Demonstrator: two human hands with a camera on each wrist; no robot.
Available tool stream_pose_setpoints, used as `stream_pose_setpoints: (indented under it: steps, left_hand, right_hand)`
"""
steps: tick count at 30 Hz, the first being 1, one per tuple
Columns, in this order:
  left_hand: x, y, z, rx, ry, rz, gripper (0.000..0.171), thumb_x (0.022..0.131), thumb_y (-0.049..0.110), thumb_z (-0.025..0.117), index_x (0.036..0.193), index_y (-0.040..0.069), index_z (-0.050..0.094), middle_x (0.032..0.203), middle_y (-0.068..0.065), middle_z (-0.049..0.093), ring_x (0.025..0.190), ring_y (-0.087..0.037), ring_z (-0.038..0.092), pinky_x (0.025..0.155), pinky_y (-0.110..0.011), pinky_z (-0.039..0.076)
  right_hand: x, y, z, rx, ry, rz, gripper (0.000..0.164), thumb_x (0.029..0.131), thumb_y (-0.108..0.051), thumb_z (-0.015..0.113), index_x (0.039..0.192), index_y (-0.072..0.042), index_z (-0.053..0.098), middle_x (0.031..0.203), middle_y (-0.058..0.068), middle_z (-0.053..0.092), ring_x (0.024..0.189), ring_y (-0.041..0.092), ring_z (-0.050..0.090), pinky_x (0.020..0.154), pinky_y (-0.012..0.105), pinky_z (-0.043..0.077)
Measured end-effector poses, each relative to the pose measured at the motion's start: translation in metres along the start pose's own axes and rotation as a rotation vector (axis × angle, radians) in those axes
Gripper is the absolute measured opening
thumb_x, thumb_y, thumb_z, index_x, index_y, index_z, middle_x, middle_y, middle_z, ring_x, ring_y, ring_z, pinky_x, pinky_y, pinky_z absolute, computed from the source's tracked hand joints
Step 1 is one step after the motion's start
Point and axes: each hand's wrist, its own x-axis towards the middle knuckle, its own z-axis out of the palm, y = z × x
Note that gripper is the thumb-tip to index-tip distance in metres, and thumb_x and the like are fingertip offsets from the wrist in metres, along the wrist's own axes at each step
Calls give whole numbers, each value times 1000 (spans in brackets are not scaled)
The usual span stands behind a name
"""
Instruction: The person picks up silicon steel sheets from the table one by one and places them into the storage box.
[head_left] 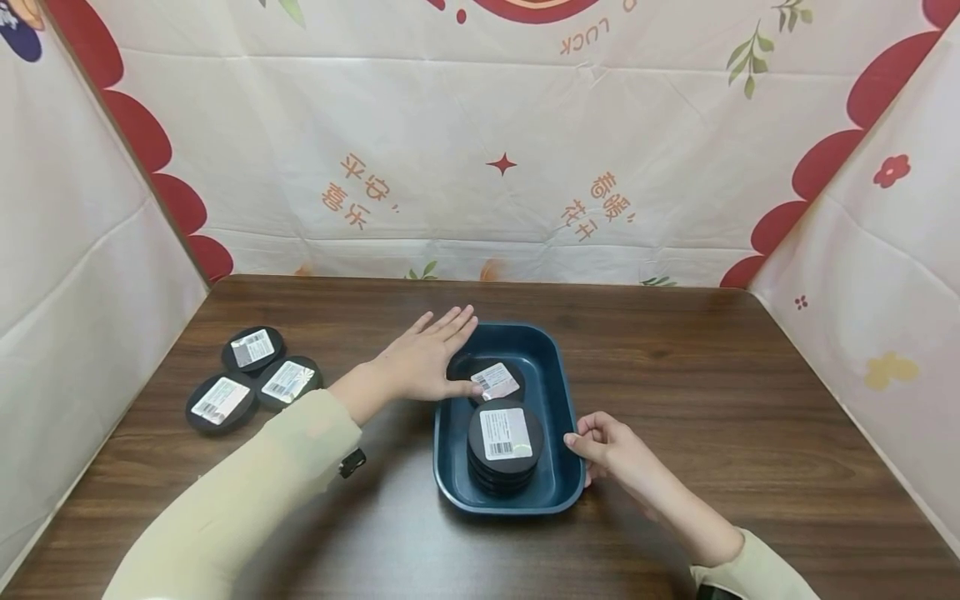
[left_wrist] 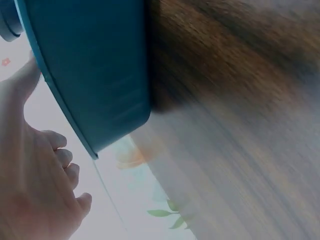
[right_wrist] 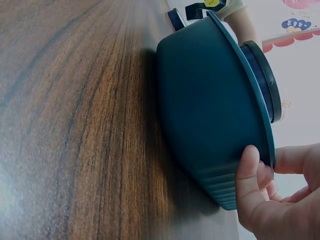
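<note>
A dark blue rectangular tray [head_left: 553,392] stands on the table. In it is a stack of round black discs [head_left: 506,442], the top one bearing a white barcode label. Behind the stack lies another labelled disc [head_left: 498,377], partly covered by my left thumb. My left hand [head_left: 422,360] is spread with straight fingers at the tray's left rim; the left wrist view shows the thumb by the rim of the tray [left_wrist: 95,70]. My right hand [head_left: 613,448] pinches the right rim between thumb and fingers, a grip also plain in the right wrist view.
Three more black discs [head_left: 288,381] with white labels lie grouped on the left of the brown wooden table [head_left: 675,375]. Printed white cloth [head_left: 465,117] hangs behind the table and along both sides. A small black object [head_left: 352,462] is at the left sleeve.
</note>
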Motion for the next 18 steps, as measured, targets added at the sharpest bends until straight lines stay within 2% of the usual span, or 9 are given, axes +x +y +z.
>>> stream_pose_setpoints:
  steps: [6,14,18]
  left_hand:
    - [-10,-3,0,-38,18,-33,95,82,73,40,150,11,14,156,-6,3,142,-19,-1,115,-46,1]
    - [-23,-9,3,-75,55,-72,87,84,69,44,150,20,14,156,-6,3,142,-21,-1,114,-48,4]
    - [-32,-12,6,-82,68,-92,87,84,70,43,150,21,14,156,-3,3,142,-21,0,114,-48,3]
  right_hand:
    - [0,0,0,-1,5,4,30,92,-16,57,105,6,41,71,4,47,58,18,52,57,30,51]
    - [0,1,1,-12,8,2,27,93,-15,57,103,6,42,74,5,47,57,19,52,56,31,51]
    - [0,1,1,-13,10,1,27,93,-15,57,103,5,42,74,5,47,57,19,52,56,31,51]
